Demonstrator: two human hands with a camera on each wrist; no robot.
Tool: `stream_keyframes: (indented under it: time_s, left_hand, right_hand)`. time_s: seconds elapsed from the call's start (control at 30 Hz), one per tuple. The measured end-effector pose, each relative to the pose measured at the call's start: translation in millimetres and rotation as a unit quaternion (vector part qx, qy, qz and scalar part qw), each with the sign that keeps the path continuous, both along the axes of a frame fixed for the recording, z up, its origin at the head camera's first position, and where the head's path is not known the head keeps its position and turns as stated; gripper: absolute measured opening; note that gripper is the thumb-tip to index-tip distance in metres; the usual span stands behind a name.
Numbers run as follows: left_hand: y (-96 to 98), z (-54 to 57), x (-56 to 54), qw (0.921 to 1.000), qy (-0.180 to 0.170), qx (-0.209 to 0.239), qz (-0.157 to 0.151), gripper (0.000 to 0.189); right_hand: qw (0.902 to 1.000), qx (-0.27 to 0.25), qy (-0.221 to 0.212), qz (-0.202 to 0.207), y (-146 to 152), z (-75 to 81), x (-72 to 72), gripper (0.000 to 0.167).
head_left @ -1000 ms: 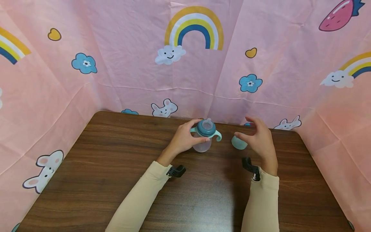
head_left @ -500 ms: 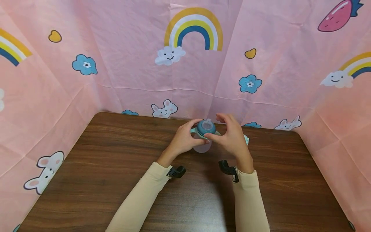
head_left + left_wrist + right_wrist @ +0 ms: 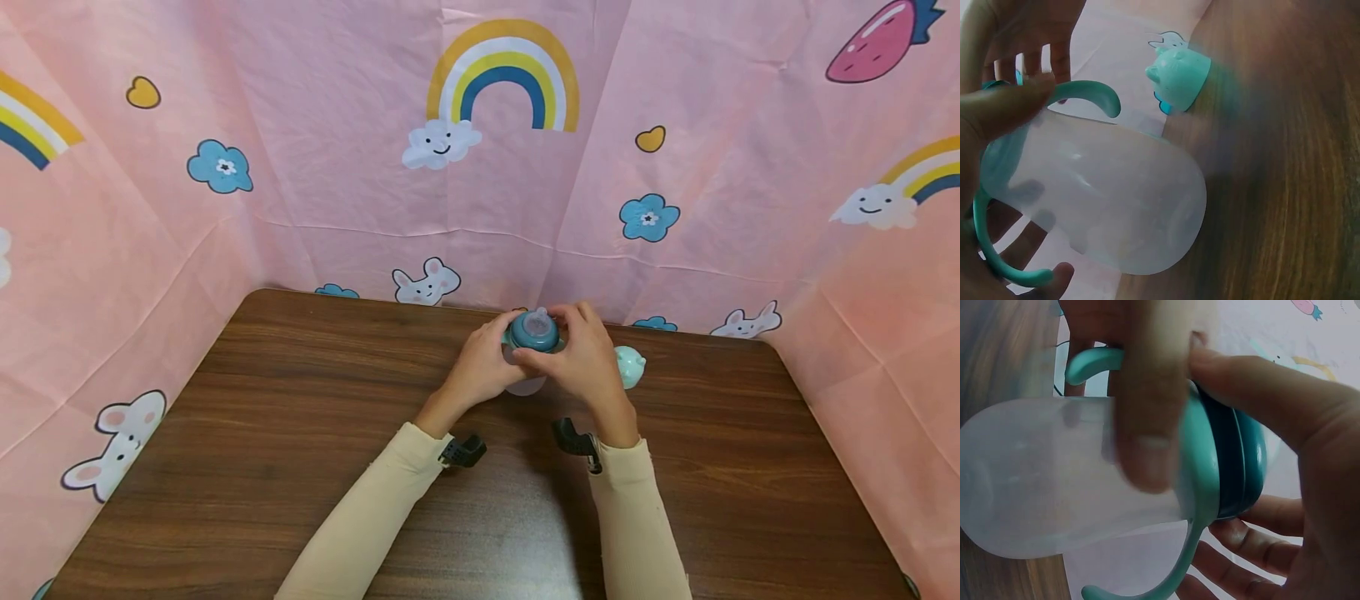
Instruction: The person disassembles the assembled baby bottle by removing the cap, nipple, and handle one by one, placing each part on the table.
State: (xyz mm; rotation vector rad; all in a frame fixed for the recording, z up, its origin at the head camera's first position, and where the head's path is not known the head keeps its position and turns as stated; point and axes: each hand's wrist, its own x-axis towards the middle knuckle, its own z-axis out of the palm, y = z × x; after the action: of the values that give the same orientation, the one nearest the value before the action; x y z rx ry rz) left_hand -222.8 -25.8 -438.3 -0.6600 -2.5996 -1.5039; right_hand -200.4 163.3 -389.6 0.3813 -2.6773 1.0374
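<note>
A translucent baby bottle (image 3: 1122, 194) with mint handles stands on the table near the back edge. Its dark teal collar (image 3: 1235, 456) and clear nipple (image 3: 542, 317) face upward. The left hand (image 3: 480, 362) grips the bottle from the left, its thumb across the upper body below the collar. From the other side, the right hand (image 3: 587, 354) curls round the collar, thumb in front and fingers behind. Just right of that hand, a mint animal-shaped cap (image 3: 630, 367) sits on the table. The hands hide much of the handles in the head view.
The brown wood-grain table (image 3: 300, 467) ends just behind the bottle. A pink printed cloth (image 3: 337, 167) hangs along the back and both sides. Black wrist mounts (image 3: 463, 451) are worn at both sleeve cuffs.
The right hand has moved left from over the mint cap to the bottle and now grips its collar. The cap is left standing on the table. The left hand has stayed on the bottle.
</note>
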Motion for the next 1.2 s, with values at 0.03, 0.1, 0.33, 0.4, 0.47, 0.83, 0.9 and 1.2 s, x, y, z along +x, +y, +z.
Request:
stream_keyframes:
  time_s: [0.03,0.1,0.33,0.4,0.47,0.83,0.9,1.2]
  left_hand:
    - [0.4,0.2,0.3,1.0,0.001,-0.001,0.001,0.082]
    - [0.8,0.1,0.6,1.0,0.004,-0.006,0.005,0.08]
    - [1.0,-0.3,-0.4,0.9999,0.013,-0.005,-0.002,0.076]
    - [0.9,-0.2,-0.7,0.9999,0.015,-0.001,-0.005,0.075]
    - [0.9,0.0,-0.8,0.9999,0.015,0.0,-0.005,0.075]
    - [1.0,0.5,-0.7,0.9999,0.008,-0.002,-0.006,0.077]
    - [1.0,0.2,-0.9,0.9999,0.008,-0.002,-0.007,0.077]
    - [0.3,-1.2,-0.7,1.0,-0.008,0.002,-0.005,0.077]
  right_hand:
    - [1.0,-0.001,0.0,0.0,-0.3,0.1,0.1,0.077]
    - [1.0,-0.002,0.002,0.001,-0.3,0.4,0.2,0.076]
    - [0.9999,0.002,0.014,0.01,0.8,0.9,0.4,0.074]
    - [0.9998,0.0,0.015,0.014,1.4,1.0,0.4,0.073]
    - [0.9997,-0.002,0.015,0.02,2.1,0.9,0.1,0.073]
    - [0.9976,-0.021,0.002,0.067,8.5,2.7,-2.4,0.075]
    - [0.9974,-0.023,-0.001,0.068,8.5,2.8,-2.6,0.078]
    - [0.9999,0.006,-0.003,0.011,1.5,1.9,-1.1,0.088]
